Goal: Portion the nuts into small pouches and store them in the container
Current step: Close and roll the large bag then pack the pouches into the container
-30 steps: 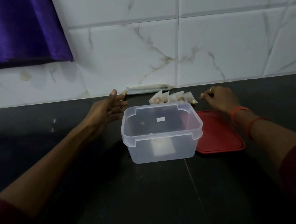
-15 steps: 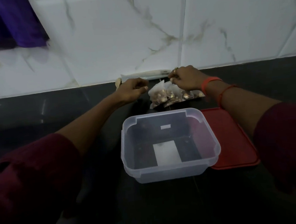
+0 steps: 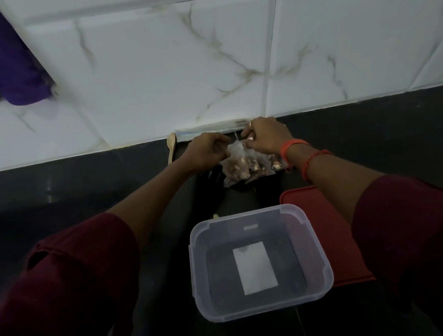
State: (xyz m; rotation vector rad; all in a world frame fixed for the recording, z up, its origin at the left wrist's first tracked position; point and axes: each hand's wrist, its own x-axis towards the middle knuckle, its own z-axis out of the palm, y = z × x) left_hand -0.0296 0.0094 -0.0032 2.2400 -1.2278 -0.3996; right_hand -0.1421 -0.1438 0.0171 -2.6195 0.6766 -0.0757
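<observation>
Both my arms stretch forward. My left hand (image 3: 208, 150) and right hand (image 3: 264, 136) pinch the tops of small clear plastic pouches of brown nuts (image 3: 244, 165), beyond the clear rectangular plastic container (image 3: 269, 308). I can't read its white label (image 3: 254, 269).

Left hand (image 3: 204, 151) and right hand (image 3: 264, 136) have closed onto the pouches (image 3: 238, 167).

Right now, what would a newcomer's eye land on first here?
At the back of the dark counter, the left hand and the right hand pinch the tops of a cluster of clear nut pouches. Nearer the camera stands the open clear container, with no pouches in it. The red lid lies beside it on its right.
</observation>
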